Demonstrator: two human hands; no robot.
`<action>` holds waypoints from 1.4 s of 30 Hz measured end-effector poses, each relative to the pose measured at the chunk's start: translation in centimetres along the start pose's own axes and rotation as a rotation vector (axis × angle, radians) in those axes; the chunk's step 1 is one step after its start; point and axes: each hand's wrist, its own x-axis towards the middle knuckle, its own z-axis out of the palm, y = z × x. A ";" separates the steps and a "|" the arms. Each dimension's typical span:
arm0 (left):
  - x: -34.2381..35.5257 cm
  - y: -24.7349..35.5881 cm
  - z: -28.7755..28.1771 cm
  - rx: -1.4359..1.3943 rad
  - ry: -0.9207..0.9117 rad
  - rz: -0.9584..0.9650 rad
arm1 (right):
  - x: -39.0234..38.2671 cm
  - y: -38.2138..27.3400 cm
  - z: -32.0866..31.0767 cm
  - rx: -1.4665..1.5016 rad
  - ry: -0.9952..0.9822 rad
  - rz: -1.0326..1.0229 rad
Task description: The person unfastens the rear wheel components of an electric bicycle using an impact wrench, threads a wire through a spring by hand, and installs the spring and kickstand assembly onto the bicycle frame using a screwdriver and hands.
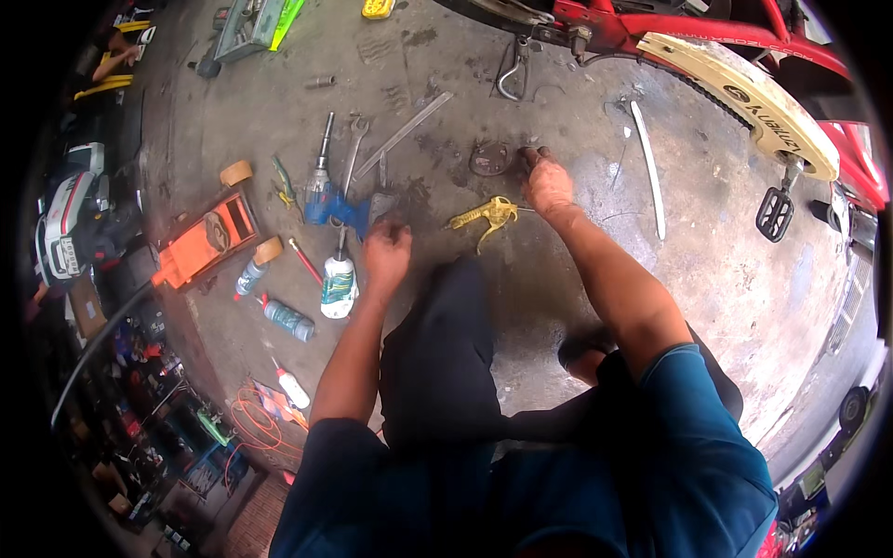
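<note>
My left hand (pixel 387 249) is low over the floor with its darkened fingers curled, beside the base of a blue cordless impact wrench (pixel 321 200) fitted with a long socket. Whatever those fingers hold, if anything, is hidden. Farther right, my right hand (pixel 549 184) reaches forward with blackened fingers drawn together; I cannot make out anything in them. Just left of its fingertips lies a dark round piece (pixel 489 159) on the concrete. Between my hands rests a yellow air blow gun (pixel 486 219). A combination wrench (pixel 356 147) and a flat metal bar (pixel 402 138) lie beyond my left hand.
An orange wheeled jack (pixel 209 240) stands at left, near pliers (pixel 285 183). Close to my left forearm are a white bottle (pixel 339 286) and a grey-blue bottle (pixel 288 318). A red motorcycle frame (pixel 688 23) with a cream chain cover (pixel 744 98) and pedal (pixel 774 214) occupies the far right.
</note>
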 end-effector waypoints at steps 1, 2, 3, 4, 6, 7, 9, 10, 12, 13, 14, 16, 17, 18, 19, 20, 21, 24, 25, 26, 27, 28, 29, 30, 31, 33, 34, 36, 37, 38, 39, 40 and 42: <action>-0.2 -0.3 0.8 0.093 -0.032 0.017 | 0.1 -0.8 0.2 -0.057 0.077 -0.108; -0.4 -0.7 1.7 0.185 -0.064 0.035 | 0.3 -1.3 0.3 -0.115 0.154 -0.217; 0.3 1.8 4.8 0.167 -0.026 0.042 | 2.3 0.0 -0.8 -0.133 0.176 -0.249; 2.1 5.2 6.3 0.035 -0.102 0.064 | 4.5 0.5 -1.5 -0.253 0.209 -0.321; 3.0 5.9 6.6 -0.079 -0.195 0.084 | 5.1 -0.4 -0.4 -0.427 0.155 -0.406; 3.8 5.3 7.4 -0.033 -0.194 0.147 | 5.2 -1.2 -0.3 -0.499 0.109 -0.433; 5.4 4.1 8.4 0.005 -0.179 0.240 | 6.1 -1.6 1.6 -0.477 0.092 -0.472; 5.2 3.9 8.8 0.055 -0.130 0.281 | 6.0 -1.6 1.8 -0.506 0.065 -0.484; 5.8 4.1 9.5 0.100 -0.111 0.306 | 6.1 -0.8 1.4 -0.553 0.048 -0.479; 5.9 4.7 10.0 0.080 -0.115 0.318 | 6.1 -0.1 1.1 -0.548 0.063 -0.540; 5.9 5.2 10.5 0.106 -0.111 0.282 | 6.0 0.7 0.9 -0.542 0.077 -0.600; 6.4 6.2 10.2 0.136 -0.104 0.254 | 4.7 0.0 -0.1 -0.332 0.044 -0.560; 6.7 6.7 10.2 0.047 -0.110 0.285 | 4.1 -0.4 -0.8 -0.114 0.004 -0.523; 6.8 7.4 10.0 -0.041 -0.120 0.315 | 3.0 -1.1 -2.0 -0.116 0.013 -0.512; 7.0 8.1 9.8 -0.043 -0.125 0.322 | 2.2 -2.0 -3.3 -0.025 -0.019 -0.473; 7.3 8.9 9.5 -0.091 -0.072 0.374 | 1.5 -2.7 -4.3 0.069 -0.051 -0.435; 7.8 10.1 9.1 -0.141 -0.015 0.434 | 1.1 -2.9 -5.3 0.070 -0.035 -0.433; 9.9 13.3 8.1 -0.359 0.023 0.558 | 0.8 -3.1 -7.8 0.357 0.020 -0.454; 10.5 14.8 7.6 -0.359 0.012 0.565 | 0.2 -3.6 -9.1 0.362 0.028 -0.447; 11.2 16.5 7.0 -0.401 0.005 0.576 | -0.5 -4.3 -10.6 0.497 0.038 -0.366; 11.9 18.1 6.2 -0.438 0.004 0.592 | -1.2 -5.1 -11.9 0.634 0.049 -0.294; 12.5 19.3 5.8 -0.430 0.003 0.604 | -1.9 -6.0 -12.6 0.644 0.056 -0.301; 12.9 20.4 5.5 -0.556 -0.015 0.583 | -2.5 -6.7 -13.0 0.843 0.137 -0.328; 13.2 21.8 5.3 -0.687 -0.035 0.563 | -3.2 -7.2 -13.6 1.038 0.223 -0.354; 13.7 22.8 4.9 -0.678 -0.036 0.573 | -3.5 -7.7 -13.6 1.048 0.227 -0.361; 14.4 24.4 4.1 -0.636 0.100 0.675 | -4.0 -8.6 -13.4 1.500 0.155 -0.362; 14.8 24.6 4.0 -0.631 0.098 0.683 | -4.3 -9.1 -13.3 1.582 0.198 -0.381; 15.5 25.2 3.8 -0.745 0.000 0.633 | -4.6 -9.6 -13.5 1.666 0.231 -0.347; 15.7 25.5 3.9 -0.744 0.000 0.641 | -4.8 -9.8 -13.7 1.743 0.260 -0.307; 15.8 25.8 4.0 -0.731 0.006 0.668 | -4.9 -9.9 -13.8 1.744 0.263 -0.315; 15.9 25.8 4.1 -0.716 0.011 0.692 | -5.0 -10.0 -13.7 1.775 0.285 -0.270; 16.0 25.8 4.3 -0.714 0.012 0.697 | -5.0 -10.2 -13.6 1.805 0.306 -0.224; 16.2 25.8 4.5 -0.740 -0.027 0.645 | -4.8 -10.1 -13.5 1.810 0.307 -0.219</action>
